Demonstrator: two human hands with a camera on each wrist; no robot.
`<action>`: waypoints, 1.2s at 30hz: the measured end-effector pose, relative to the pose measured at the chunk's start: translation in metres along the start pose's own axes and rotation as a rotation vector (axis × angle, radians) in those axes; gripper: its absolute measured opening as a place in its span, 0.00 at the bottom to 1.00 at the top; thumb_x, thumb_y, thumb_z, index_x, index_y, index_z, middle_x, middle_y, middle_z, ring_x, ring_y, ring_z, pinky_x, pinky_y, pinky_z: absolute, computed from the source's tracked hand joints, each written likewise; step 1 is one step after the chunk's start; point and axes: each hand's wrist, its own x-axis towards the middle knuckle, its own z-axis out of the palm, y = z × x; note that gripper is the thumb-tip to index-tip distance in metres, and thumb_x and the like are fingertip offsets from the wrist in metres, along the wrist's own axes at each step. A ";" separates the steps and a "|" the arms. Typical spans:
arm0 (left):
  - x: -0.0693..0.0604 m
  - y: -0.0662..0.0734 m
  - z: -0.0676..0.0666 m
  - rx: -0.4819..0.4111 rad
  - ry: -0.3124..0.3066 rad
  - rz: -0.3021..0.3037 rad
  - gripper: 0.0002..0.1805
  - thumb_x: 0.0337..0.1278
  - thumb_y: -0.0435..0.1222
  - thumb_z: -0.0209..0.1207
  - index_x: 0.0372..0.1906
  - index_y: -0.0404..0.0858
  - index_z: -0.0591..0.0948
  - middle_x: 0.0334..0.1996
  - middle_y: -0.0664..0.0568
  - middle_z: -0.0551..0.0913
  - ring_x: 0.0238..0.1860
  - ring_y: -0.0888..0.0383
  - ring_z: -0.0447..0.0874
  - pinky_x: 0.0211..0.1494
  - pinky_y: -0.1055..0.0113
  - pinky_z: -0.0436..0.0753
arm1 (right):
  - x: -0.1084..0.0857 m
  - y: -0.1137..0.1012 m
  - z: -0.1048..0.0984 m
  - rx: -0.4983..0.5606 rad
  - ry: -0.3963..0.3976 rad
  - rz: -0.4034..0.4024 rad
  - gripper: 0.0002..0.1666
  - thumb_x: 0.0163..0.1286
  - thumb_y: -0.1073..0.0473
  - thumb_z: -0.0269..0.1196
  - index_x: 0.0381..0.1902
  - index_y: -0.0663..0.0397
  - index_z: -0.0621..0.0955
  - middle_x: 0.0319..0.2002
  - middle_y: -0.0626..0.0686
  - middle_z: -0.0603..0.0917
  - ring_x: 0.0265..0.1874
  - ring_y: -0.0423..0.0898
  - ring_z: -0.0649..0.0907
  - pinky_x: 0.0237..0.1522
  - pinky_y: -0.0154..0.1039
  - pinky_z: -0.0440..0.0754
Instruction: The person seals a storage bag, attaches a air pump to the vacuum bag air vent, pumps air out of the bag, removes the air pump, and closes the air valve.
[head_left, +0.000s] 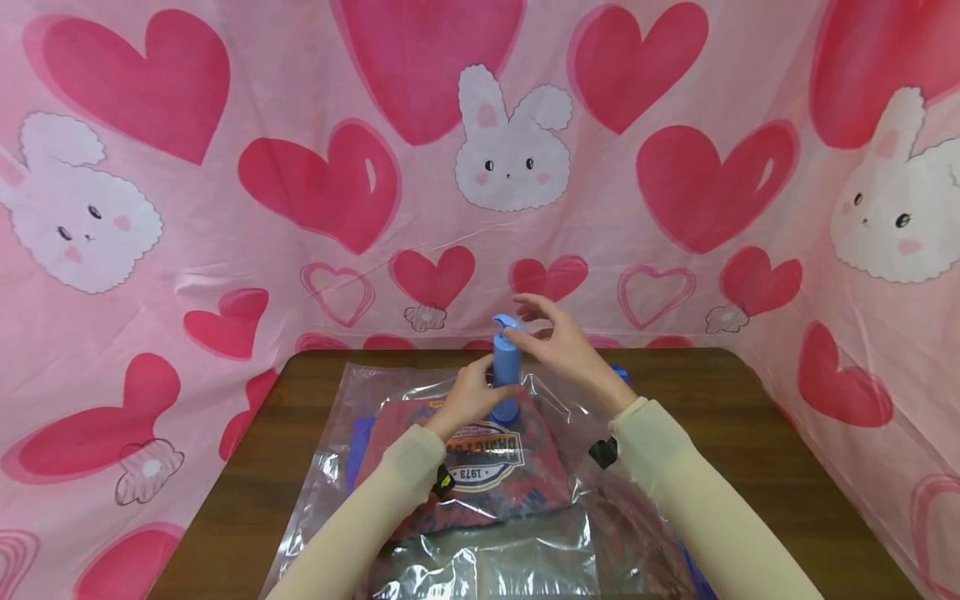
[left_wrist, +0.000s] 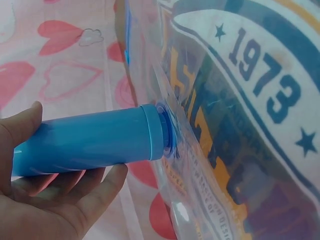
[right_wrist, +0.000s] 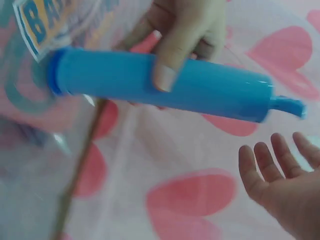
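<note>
A blue hand pump [head_left: 506,367] stands upright on a clear plastic bag [head_left: 480,554] that holds a folded red garment with a 1973 print [head_left: 480,475]. My left hand [head_left: 472,396] grips the pump's barrel, fingers and thumb curled round it. In the left wrist view the base of the pump [left_wrist: 95,142] meets the plastic at a round blue valve. Beside the pump's top handle, my right hand [head_left: 558,342] has its fingers loosely spread; the right wrist view shows this hand [right_wrist: 285,185] apart from the handle [right_wrist: 289,106].
The bag lies on a dark wooden table [head_left: 750,467]. Blue pieces show at the bag's left side, behind my right wrist and at the lower right. A pink cloth [head_left: 420,200] with hearts and rabbits hangs behind and at both sides.
</note>
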 end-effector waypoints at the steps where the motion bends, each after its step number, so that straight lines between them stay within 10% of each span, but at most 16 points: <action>1: 0.000 0.000 0.000 -0.006 -0.001 0.000 0.30 0.66 0.40 0.71 0.69 0.34 0.77 0.57 0.40 0.86 0.54 0.44 0.87 0.56 0.48 0.86 | 0.002 -0.004 -0.001 -0.049 0.020 -0.039 0.35 0.73 0.50 0.70 0.73 0.51 0.74 0.57 0.55 0.80 0.55 0.55 0.80 0.56 0.56 0.81; 6: 0.001 0.000 0.001 -0.020 -0.006 -0.004 0.30 0.66 0.38 0.71 0.69 0.34 0.76 0.57 0.41 0.86 0.54 0.44 0.87 0.57 0.47 0.86 | 0.005 -0.025 0.000 -0.343 0.047 -0.137 0.27 0.72 0.54 0.71 0.63 0.62 0.81 0.40 0.55 0.79 0.36 0.50 0.79 0.37 0.45 0.82; 13: 0.003 0.001 -0.002 -0.006 -0.020 -0.004 0.30 0.66 0.36 0.70 0.69 0.34 0.76 0.58 0.41 0.86 0.54 0.44 0.88 0.56 0.48 0.86 | 0.003 -0.044 0.008 -0.523 0.010 -0.077 0.18 0.74 0.59 0.69 0.55 0.65 0.84 0.44 0.57 0.82 0.36 0.48 0.84 0.42 0.44 0.89; 36: 0.008 0.006 -0.010 0.013 -0.028 0.018 0.29 0.62 0.36 0.72 0.66 0.34 0.78 0.55 0.41 0.87 0.52 0.45 0.89 0.54 0.50 0.87 | 0.011 -0.033 0.011 -0.417 -0.004 -0.013 0.13 0.76 0.58 0.67 0.50 0.62 0.85 0.27 0.49 0.82 0.21 0.46 0.80 0.26 0.39 0.84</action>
